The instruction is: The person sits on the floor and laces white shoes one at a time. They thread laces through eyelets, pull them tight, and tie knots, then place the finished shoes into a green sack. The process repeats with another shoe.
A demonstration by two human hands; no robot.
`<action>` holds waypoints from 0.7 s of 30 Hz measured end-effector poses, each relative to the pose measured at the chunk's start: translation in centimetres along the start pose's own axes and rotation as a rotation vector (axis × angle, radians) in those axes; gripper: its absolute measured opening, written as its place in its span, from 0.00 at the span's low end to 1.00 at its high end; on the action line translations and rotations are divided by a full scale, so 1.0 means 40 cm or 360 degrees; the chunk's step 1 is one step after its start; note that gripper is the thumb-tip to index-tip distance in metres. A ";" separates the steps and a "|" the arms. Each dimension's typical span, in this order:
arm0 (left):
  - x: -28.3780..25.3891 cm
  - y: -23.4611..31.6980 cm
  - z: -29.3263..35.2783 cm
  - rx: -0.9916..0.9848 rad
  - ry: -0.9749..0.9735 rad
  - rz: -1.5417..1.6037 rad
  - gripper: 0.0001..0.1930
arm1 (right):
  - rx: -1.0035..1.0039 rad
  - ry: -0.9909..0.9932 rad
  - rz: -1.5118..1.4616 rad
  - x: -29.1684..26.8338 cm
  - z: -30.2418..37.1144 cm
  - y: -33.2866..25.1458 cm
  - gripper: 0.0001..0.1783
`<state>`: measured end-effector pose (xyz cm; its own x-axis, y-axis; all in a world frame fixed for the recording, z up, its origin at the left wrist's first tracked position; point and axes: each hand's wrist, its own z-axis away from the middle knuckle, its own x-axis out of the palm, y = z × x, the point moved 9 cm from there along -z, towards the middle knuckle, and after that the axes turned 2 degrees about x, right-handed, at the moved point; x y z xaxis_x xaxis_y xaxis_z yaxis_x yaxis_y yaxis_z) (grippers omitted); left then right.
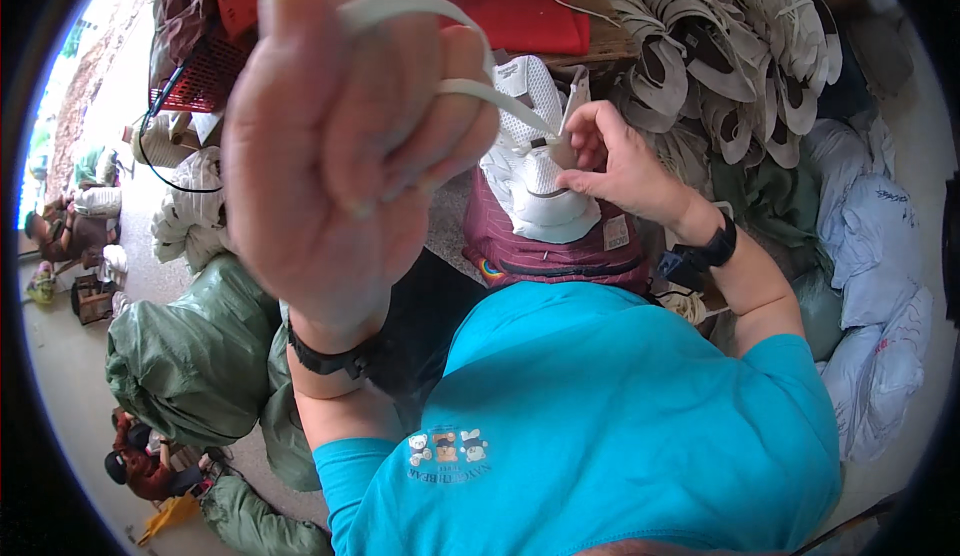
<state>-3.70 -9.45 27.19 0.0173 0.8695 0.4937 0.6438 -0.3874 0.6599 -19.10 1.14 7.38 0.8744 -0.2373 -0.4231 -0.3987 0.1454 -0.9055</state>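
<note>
A white shoe upper (pixel 555 218) is resting on maroon striped fabric (pixel 490 226) before the person, its tongue standing up. A white lace (pixel 480 88) is running from its throat to the raised left hand (pixel 345 146), so lacing appears to be partly done; a long free length is seemingly awaiting threading or tightening, the eyelets being too small to count. The left fingers are curling closed around the lace. The right hand's (pixel 640 171) thumb and forefinger are standing apart, touching the upper; whether they are gripping it cannot be told.
</note>
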 end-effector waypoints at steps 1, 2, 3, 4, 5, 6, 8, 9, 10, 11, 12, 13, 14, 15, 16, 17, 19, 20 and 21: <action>0.003 0.001 0.000 0.0000 -0.0031 -0.0044 0.28 | -0.0190 -0.0026 0.0179 0.007 0.001 -0.031 0.25; -0.010 0.002 0.000 -0.0017 -0.0053 -0.0126 0.28 | -0.0379 -0.0051 0.0357 0.017 0.004 -0.062 0.22; -0.020 -0.006 -0.001 0.0033 -0.0064 -0.0120 0.27 | -0.0569 -0.0075 0.0535 0.030 0.010 -0.093 0.20; -0.029 -0.013 0.000 0.0083 -0.0072 -0.0113 0.27 | -0.0646 0.0025 0.0495 0.034 0.007 -0.123 0.18; -0.039 -0.023 -0.002 0.0132 -0.0089 -0.0101 0.26 | -0.0703 0.0094 0.0486 0.041 -0.002 -0.152 0.19; -0.048 -0.029 -0.003 0.0050 0.0003 -0.0159 0.26 | -0.0760 0.0161 0.0477 0.047 -0.013 -0.180 0.21; -0.075 -0.038 0.008 -0.0004 0.0220 -0.0223 0.26 | -0.0798 0.0176 0.0310 0.062 -0.039 -0.198 0.23; -0.094 -0.035 0.016 0.0015 0.0306 -0.0220 0.24 | -0.0630 -0.0013 0.0029 0.076 -0.065 -0.182 0.22; -0.118 -0.023 0.027 0.0036 0.0390 -0.0218 0.23 | -0.0459 -0.0199 -0.0248 0.087 -0.088 -0.173 0.22; -0.148 -0.013 0.037 0.0052 0.0469 -0.0213 0.22 | -0.0283 -0.0377 -0.0526 0.095 -0.107 -0.164 0.21; -0.173 -0.002 0.043 0.0046 0.0304 -0.0116 0.22 | -0.0224 -0.0412 -0.0844 0.082 -0.126 -0.169 0.21; -0.217 0.019 0.070 0.0021 0.0435 -0.0136 0.21 | -0.0253 -0.0417 -0.0852 0.058 -0.141 -0.186 0.20; -0.257 0.036 0.094 -0.0010 0.0557 -0.0148 0.21 | -0.0279 -0.0408 -0.0858 0.020 -0.151 -0.203 0.19; -0.303 0.051 0.119 -0.0042 0.0676 -0.0160 0.21 | -0.0306 -0.0398 -0.0864 -0.017 -0.155 -0.219 0.19; -0.360 0.076 0.156 -0.0034 0.0743 -0.0103 0.21 | -0.0360 -0.0384 -0.0970 -0.052 -0.151 -0.241 0.18; -0.422 0.102 0.209 -0.0023 0.0824 -0.0058 0.21 | -0.0414 -0.0386 -0.1085 -0.082 -0.145 -0.260 0.18; -0.501 0.103 0.267 0.0030 0.1206 -0.0051 0.20 | -0.0488 -0.0308 -0.1209 -0.157 -0.130 -0.282 0.17; -0.532 0.097 0.301 0.0067 0.1511 -0.0100 0.19 | -0.0514 -0.0235 -0.1222 -0.198 -0.117 -0.285 0.16; -0.562 0.087 0.337 0.0100 0.1813 -0.0151 0.18 | -0.0540 -0.0157 -0.1232 -0.240 -0.103 -0.287 0.16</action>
<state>8.48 -26.21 10.76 -0.7160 0.0993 0.6910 0.6431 -0.2912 0.7083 -24.07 -2.21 21.71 0.9485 -0.0640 0.3102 0.2744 -0.3232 -0.9057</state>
